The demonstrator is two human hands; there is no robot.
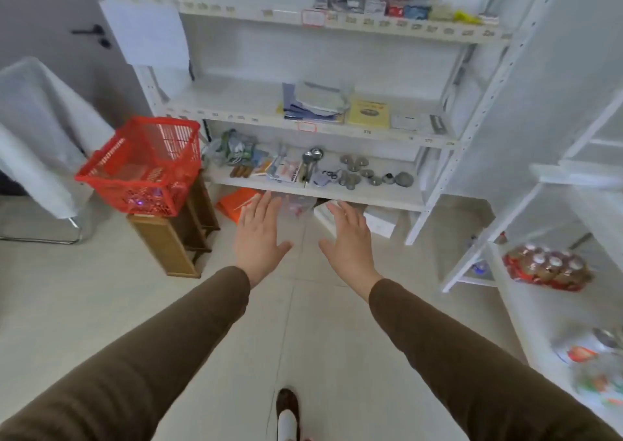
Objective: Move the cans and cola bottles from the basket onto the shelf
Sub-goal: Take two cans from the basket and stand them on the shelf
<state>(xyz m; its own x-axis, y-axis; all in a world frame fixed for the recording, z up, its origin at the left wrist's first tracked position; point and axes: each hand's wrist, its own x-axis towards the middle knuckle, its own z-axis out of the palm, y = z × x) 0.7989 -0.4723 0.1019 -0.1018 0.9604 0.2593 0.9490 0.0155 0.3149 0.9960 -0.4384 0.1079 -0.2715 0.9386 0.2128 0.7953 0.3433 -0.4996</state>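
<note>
Basket [141, 167], red, sits on a wooden stand [175, 235] at the left end of the white shelf [317, 184]; its contents are blurred. Left hand [258, 238] and right hand [350, 243] hover spread flat, holding nothing. Judged: no item taken yet; next, reach left into the basket.

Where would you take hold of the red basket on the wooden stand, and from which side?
Take the red basket by its top rim, probably one hand on each long side, coming from above: it sits tilted on the narrow wooden stand and no handle shows. Both the left hand and right hand are open and empty.
</note>
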